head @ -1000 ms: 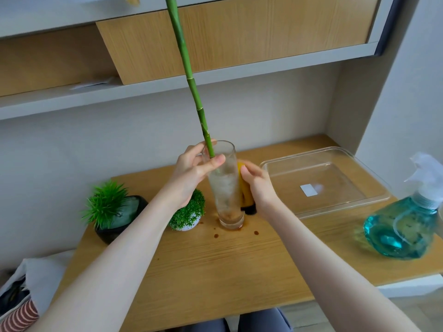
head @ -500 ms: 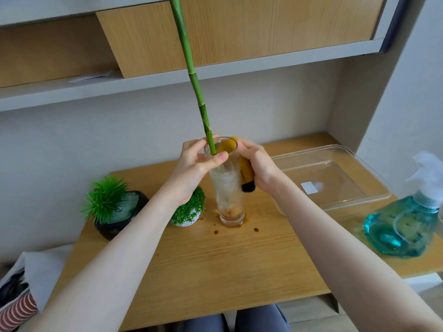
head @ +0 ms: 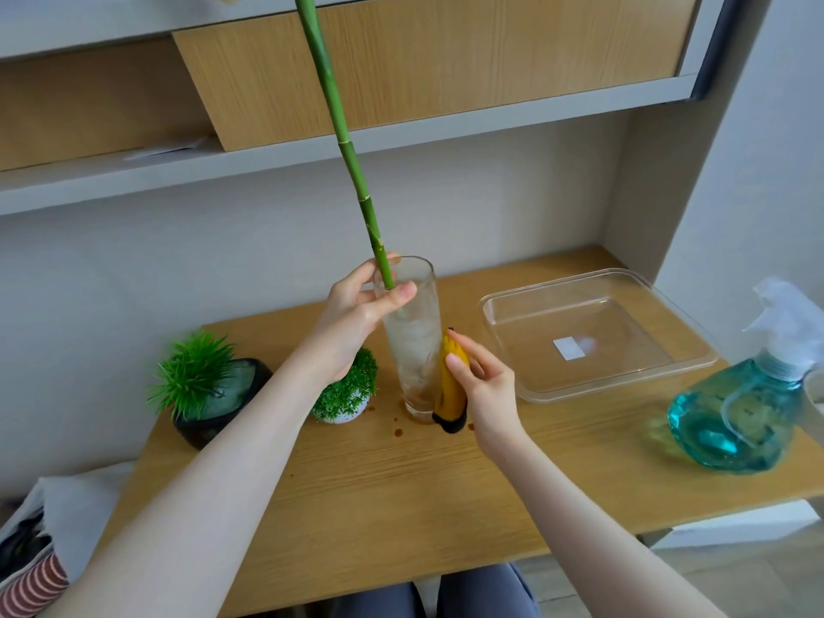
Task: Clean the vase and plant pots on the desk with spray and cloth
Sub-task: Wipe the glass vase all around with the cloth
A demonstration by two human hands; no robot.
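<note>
Both hands work at the glass vase (head: 412,336), which stands upright near the middle of the counter (head: 401,492). Right hand (head: 484,390) pinches a folded yellow cloth (head: 450,390) with a dark edge and presses it against the vase's lower right side; left hand (head: 356,314) curls round the rim, thumb across the front, steadying the vase and the green bamboo stalk (head: 352,171) that rises out of it. Brown droplets (head: 398,432) spot the counter just in front of the vase's base.

Just left of the vase sits a small white pot (head: 345,396) of leafy greenery, and further left a dark pot (head: 214,394) with spiky grass. Right of the vase lies a clear plastic tray (head: 597,336), and beyond that, at the counter's right end, a blue spray bottle (head: 735,412).

The step in hand looks like wiping the vase's outside. The next move probably calls for running the cloth up the glass while the rim grip holds firm, since the tall stalk could tip the vase. Both pots appear untouched.
</note>
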